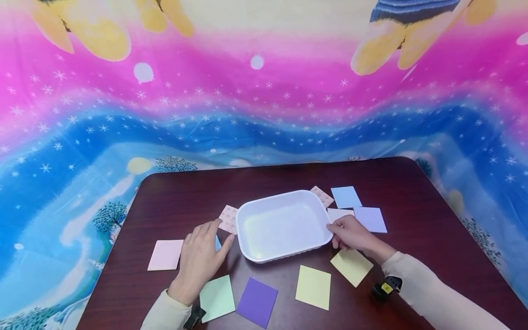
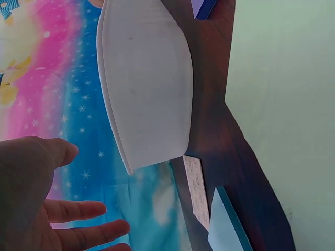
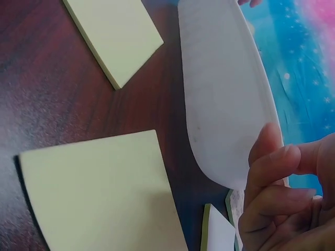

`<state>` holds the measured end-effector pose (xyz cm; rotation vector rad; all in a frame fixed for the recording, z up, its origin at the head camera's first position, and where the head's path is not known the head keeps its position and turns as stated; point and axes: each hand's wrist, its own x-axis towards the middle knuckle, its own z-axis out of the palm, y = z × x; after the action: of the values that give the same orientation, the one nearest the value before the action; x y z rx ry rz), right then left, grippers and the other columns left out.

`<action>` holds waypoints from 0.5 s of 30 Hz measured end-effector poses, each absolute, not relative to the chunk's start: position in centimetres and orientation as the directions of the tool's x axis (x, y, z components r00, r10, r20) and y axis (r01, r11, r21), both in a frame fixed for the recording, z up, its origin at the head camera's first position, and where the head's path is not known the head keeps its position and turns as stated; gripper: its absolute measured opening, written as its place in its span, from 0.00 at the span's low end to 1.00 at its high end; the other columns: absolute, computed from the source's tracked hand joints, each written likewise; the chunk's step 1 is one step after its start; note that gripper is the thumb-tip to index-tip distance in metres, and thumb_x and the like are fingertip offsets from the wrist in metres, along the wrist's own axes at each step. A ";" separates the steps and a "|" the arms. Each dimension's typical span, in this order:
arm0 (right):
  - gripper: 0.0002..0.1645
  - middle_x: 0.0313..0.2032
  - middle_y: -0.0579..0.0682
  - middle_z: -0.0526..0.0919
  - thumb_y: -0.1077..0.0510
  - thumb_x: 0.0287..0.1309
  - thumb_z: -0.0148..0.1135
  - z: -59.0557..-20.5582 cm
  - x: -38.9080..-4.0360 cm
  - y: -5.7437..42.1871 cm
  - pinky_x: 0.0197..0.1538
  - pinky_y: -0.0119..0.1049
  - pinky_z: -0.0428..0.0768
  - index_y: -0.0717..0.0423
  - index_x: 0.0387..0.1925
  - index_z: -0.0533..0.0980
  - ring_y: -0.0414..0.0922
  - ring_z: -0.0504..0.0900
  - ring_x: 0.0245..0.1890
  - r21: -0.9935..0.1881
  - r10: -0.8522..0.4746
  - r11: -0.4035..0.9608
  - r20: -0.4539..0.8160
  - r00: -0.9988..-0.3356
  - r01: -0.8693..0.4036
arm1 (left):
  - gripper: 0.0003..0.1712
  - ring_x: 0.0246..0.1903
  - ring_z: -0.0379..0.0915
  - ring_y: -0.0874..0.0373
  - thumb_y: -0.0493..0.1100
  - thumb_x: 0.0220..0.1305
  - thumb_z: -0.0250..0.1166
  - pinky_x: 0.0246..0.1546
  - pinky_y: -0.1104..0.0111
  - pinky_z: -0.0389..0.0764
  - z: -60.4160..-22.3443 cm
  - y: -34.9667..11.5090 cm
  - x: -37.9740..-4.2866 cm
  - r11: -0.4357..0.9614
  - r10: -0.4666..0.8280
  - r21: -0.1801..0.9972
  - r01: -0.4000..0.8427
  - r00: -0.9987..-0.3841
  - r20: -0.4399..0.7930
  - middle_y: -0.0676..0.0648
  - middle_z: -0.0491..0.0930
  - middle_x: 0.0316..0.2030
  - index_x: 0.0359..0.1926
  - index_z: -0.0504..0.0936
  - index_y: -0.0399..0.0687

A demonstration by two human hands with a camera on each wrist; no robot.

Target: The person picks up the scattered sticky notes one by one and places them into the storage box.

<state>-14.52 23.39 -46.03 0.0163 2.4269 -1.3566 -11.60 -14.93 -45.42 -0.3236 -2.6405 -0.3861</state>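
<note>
A white rectangular plastic basin (image 1: 284, 229) stands at the middle of the table, with nothing inside. My right hand (image 1: 352, 233) pinches its right rim between thumb and curled fingers, as the right wrist view also shows. Off the basin's left side is my left hand (image 1: 201, 252), its fingers spread and holding nothing. In the left wrist view a gap shows between those fingers and the basin's wall (image 2: 146, 89). Beneath the left hand, a blue square pad (image 1: 217, 243) is mostly hidden. A pink patterned pad (image 1: 228, 218) lies against the basin's left end.
Around the basin lie a pink pad (image 1: 165, 255), a green pad (image 1: 217, 298), a purple pad (image 1: 257, 301), two yellow pads (image 1: 313, 287), a light blue pad (image 1: 345, 197), a lavender pad (image 1: 371, 219) and another patterned pad (image 1: 322, 196). A printed cloth (image 1: 264, 110) hangs behind the table.
</note>
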 end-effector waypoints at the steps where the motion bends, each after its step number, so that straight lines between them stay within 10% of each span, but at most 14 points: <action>1: 0.24 0.12 0.50 0.76 0.52 0.65 0.50 -46.0 -14.5 23.4 0.14 0.29 0.61 0.67 0.22 0.74 0.39 0.65 0.07 -0.827 -0.166 0.532 -0.312 -0.936 0.181 | 0.31 0.45 0.76 0.45 0.63 0.57 0.57 0.37 0.53 0.75 -45.4 -14.9 -11.6 0.934 0.163 0.213 0.289 -0.870 0.465 0.42 0.82 0.45 0.51 0.80 0.44; 15: 0.24 0.12 0.51 0.76 0.53 0.66 0.49 -45.9 -13.5 23.0 0.14 0.28 0.64 0.68 0.21 0.74 0.39 0.65 0.07 -0.820 -0.196 0.552 -0.305 -0.932 0.153 | 0.31 0.44 0.77 0.46 0.63 0.58 0.57 0.34 0.54 0.76 -45.7 -14.8 -11.4 0.933 0.189 0.184 0.309 -0.855 0.482 0.41 0.82 0.44 0.50 0.81 0.44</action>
<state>-13.47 22.99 -45.92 -0.0352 2.4290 -1.3343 -11.39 -14.78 -45.74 -0.3579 -2.6191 -0.3521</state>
